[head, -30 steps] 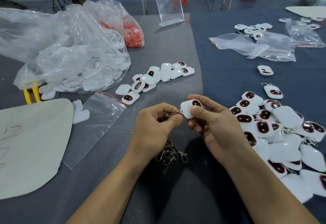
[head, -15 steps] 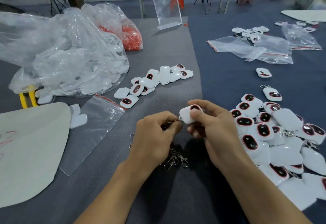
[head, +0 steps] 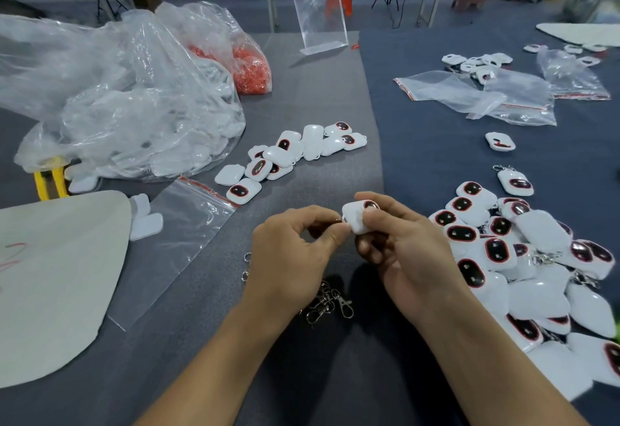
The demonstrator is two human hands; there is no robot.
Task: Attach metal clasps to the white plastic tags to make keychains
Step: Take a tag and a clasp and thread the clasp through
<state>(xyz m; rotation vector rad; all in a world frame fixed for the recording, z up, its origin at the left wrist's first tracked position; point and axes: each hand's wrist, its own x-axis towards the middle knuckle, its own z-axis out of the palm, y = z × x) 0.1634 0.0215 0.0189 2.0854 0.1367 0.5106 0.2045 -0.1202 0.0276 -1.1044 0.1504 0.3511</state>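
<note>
My right hand (head: pixel 406 247) pinches a white plastic tag (head: pixel 356 218) with a dark oval window, held above the grey table. My left hand (head: pixel 288 251) pinches a small metal clasp (head: pixel 339 221) against the tag's left corner; most of the clasp is hidden by my fingers. Loose metal clasps (head: pixel 327 303) lie in a small heap on the table under my hands. A row of plain tags (head: pixel 292 153) lies further back. To the right is a big heap of tags with clasps on them (head: pixel 523 258).
A large clear bag of white tags (head: pixel 127 100) and a bag of orange rings (head: pixel 251 70) sit at the left. An empty zip bag (head: pixel 174 237) and a white board (head: pixel 50 278) lie near left. More zip bags (head: pixel 486 96) and an acrylic stand (head: pixel 318 12) are behind.
My hands stay together on the tag and clasp, shifting only slightly. The left fingers have closed in on the tag's corner, so less of the clasp shows.
</note>
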